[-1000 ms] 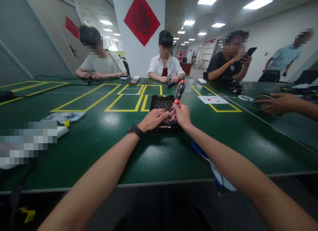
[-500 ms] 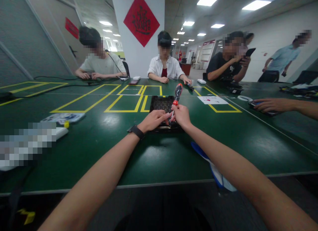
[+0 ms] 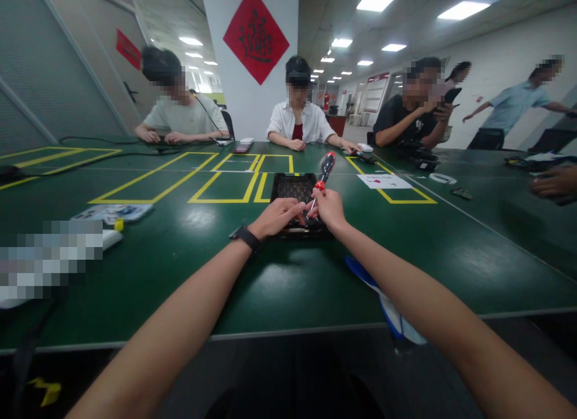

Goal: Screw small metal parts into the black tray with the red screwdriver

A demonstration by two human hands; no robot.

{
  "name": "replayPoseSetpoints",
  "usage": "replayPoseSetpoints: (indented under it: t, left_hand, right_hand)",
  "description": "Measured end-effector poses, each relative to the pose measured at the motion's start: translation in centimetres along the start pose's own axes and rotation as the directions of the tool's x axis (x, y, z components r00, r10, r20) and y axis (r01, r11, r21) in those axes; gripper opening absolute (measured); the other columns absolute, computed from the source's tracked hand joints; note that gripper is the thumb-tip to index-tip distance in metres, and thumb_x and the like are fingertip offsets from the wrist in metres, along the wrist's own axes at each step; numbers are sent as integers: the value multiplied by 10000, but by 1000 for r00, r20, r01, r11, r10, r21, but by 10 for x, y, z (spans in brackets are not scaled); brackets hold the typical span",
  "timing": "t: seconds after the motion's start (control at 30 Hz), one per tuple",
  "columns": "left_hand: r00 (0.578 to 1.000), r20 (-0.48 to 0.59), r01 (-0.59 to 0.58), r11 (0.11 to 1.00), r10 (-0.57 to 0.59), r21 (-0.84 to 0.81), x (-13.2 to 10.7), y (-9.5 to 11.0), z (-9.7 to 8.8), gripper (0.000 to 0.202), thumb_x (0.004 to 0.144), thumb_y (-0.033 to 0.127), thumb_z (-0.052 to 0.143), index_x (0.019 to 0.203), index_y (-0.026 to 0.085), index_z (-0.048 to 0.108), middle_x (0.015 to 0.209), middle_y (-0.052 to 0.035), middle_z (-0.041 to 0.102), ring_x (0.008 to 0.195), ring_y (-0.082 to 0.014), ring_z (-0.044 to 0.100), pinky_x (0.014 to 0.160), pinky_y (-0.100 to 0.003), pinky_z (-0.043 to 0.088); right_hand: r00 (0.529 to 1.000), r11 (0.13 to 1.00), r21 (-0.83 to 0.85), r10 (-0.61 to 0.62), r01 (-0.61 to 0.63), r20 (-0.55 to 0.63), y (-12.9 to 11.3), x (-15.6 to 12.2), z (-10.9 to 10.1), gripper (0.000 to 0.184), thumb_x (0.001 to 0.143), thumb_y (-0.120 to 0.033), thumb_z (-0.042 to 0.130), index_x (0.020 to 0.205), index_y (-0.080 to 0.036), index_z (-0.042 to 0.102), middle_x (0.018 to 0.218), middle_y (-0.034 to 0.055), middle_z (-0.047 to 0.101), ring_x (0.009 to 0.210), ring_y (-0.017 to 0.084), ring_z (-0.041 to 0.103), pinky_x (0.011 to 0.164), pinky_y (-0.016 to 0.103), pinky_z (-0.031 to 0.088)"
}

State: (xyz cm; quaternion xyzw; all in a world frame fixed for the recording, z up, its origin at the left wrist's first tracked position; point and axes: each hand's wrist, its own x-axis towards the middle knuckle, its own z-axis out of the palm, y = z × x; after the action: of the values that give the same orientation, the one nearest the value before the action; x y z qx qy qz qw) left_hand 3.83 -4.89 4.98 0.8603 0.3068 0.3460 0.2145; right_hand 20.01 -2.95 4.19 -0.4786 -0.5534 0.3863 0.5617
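Observation:
A screwdriver (image 3: 327,168) with a black and red handle leans with its handle up and its shaft down. My right hand (image 3: 330,208) is closed on its shaft, just under the handle. Across from it, my left hand (image 3: 280,217) has its fingers drawn together near the lower shaft; what they pinch is too small to tell. Both hands are over a black tray (image 3: 294,183) with a dark, uneven inside. The screwdriver's tip is hidden among my fingers.
Yellow tape outlines (image 3: 243,199) mark the green table (image 3: 189,299). A white paper (image 3: 384,181) and tape roll (image 3: 442,178) lie at the right. A blue and white object (image 3: 383,299) sits by my right forearm. Several people sit across; another person's hand (image 3: 554,183) is at far right.
The screwdriver's handle has tipped slightly right; my hands stay over the tray. At the right, another person's hand has drawn away with a dark object, uncovering a small item on the table.

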Motion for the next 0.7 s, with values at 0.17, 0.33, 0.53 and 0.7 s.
replayPoseSetpoints:
  t: [0.17, 0.33, 0.53, 0.7]
  left_hand:
    - [1000, 8, 20, 1000, -20, 14, 0, 0, 0, 633, 882, 553, 268, 694, 137, 706, 764, -68, 638, 732, -151, 557, 735, -266, 416]
    - [999, 23, 24, 1000, -24, 2, 0, 1, 0, 630, 882, 553, 270, 689, 139, 704, 758, -65, 640, 727, -148, 556, 739, -265, 416]
    - [999, 21, 30, 1000, -30, 6, 0, 0, 0, 641, 881, 562, 256, 690, 141, 700, 761, -62, 640, 728, -149, 550, 748, -270, 419]
    - [999, 39, 21, 1000, -22, 21, 1, 0, 1, 643, 881, 560, 256, 698, 144, 711, 772, -61, 628, 735, -146, 548, 745, -261, 417]
  right_hand:
    - [1000, 1000, -8, 4, -4, 29, -2, 0, 0, 215, 874, -331, 459, 754, -153, 470, 489, 9, 618, 338, 102, 551, 322, 175, 428]
    - [999, 1000, -10, 3, -3, 45, -3, -1, 0, 205, 872, -317, 461, 753, -150, 469, 490, 12, 619, 343, 112, 559, 323, 184, 434]
    - [999, 1000, 25, 15, -16, 51, -3, -1, -1, 208, 876, -320, 452, 754, -151, 464, 478, 6, 614, 339, 102, 553, 324, 171, 428]
    - [998, 1000, 10, 14, -15, 67, -2, -1, 0, 205, 875, -320, 457, 755, -154, 460, 479, 3, 614, 342, 105, 558, 322, 169, 425]
